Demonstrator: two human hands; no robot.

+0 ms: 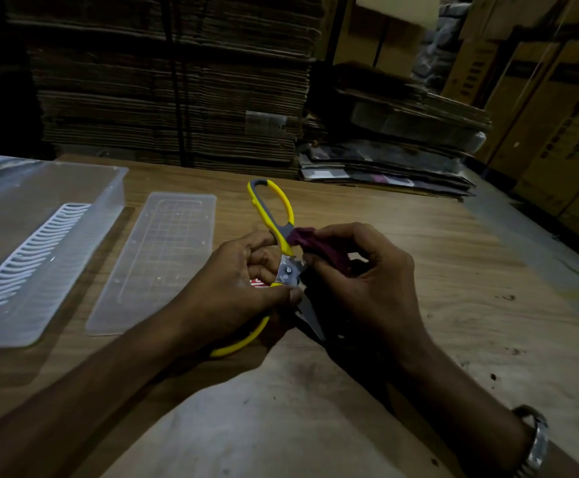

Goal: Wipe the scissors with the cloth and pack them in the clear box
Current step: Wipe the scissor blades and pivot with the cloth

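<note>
Yellow-and-grey scissors (282, 219) are held over the middle of the wooden table, blades spread apart. My left hand (243, 288) grips them around the pivot and the lower yellow handle. My right hand (360, 270) pinches a dark purple cloth (310, 241) against the scissors just past the pivot, beside the upper handle. One grey blade tip shows between my hands, pointing toward me. The clear box (39, 257) with a white slotted insert lies at the left, and its clear lid (164, 260) lies flat beside it.
The wooden table (453, 305) runs out to the right with small dark specks on it. Stacks of flattened cardboard (177, 81) rise behind the table, and brown cartons (557, 132) stand at the far right. A metal watch (536, 443) sits on my right wrist.
</note>
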